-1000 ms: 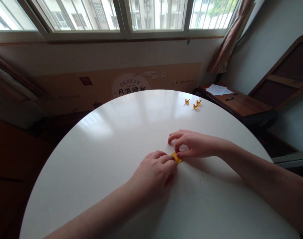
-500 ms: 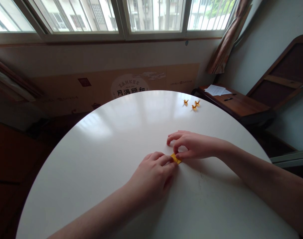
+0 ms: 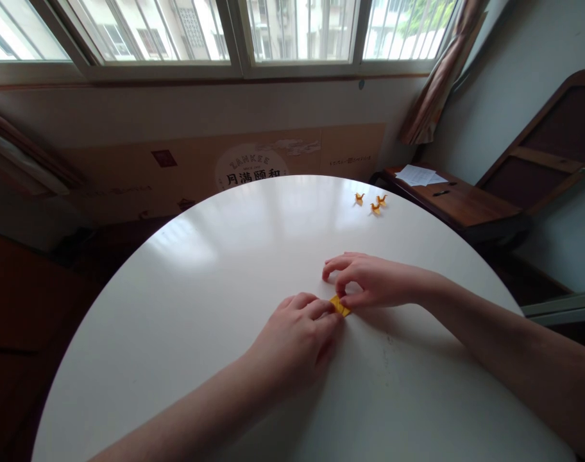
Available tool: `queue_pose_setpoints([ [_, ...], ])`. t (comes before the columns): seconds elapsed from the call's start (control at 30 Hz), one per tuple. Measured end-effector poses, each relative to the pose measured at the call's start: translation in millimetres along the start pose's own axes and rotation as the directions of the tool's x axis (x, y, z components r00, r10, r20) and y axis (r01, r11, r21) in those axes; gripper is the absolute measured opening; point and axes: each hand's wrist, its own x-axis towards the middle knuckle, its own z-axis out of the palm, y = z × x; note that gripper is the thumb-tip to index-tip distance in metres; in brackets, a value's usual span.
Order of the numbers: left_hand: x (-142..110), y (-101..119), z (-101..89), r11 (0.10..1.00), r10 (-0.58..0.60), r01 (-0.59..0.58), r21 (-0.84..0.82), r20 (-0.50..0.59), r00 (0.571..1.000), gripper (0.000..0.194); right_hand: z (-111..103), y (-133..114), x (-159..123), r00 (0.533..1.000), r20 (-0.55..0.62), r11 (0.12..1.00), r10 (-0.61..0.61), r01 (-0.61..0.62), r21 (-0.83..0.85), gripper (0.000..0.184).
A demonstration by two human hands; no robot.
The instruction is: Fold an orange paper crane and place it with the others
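Observation:
A small folded piece of orange paper [image 3: 340, 305] lies on the round white table [image 3: 201, 301], near its middle. My left hand [image 3: 295, 340] has its fingers curled and pressed onto the paper's left side. My right hand [image 3: 369, 280] pinches the paper's right edge between thumb and forefinger, with the other fingers arched above the table. Most of the paper is hidden under my fingertips.
Three small orange folded paper cranes [image 3: 371, 201] stand at the table's far right edge. A dark wooden side table [image 3: 466, 202] with white sheets [image 3: 417, 174] and a pen is at the right. Flat cardboard [image 3: 254, 163] leans on the wall under the windows.
Both hands stay on the orange paper in nearly the same place. The view has shifted very slightly.

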Motion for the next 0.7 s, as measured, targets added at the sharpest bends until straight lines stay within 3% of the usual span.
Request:
queue_pose_setpoints([
  [0.13, 0.5, 0.6, -1.3, 1.000, 0.001, -0.001, -0.002, 0.015, 1.000, 0.032, -0.5, 1.1, 0.2, 1.000, -0.012, 0.998, 0.002, -0.001, 0.057, 0.002],
  [0.33, 0.5, 2.0, -3.0, 1.000, -0.003, 0.003, 0.002, 0.027, 1.000, 0.029, -1.9, 6.2, -2.0, 0.999, -0.012, 0.995, 0.030, -0.029, 0.094, 0.020],
  [0.7, 0.7, 1.9, -3.6, 1.000, -0.007, 0.006, 0.006, 0.033, 0.999, 0.029, -6.3, 12.7, -1.8, 0.999, 0.029, 0.987, -0.022, 0.017, 0.157, 0.013],
])
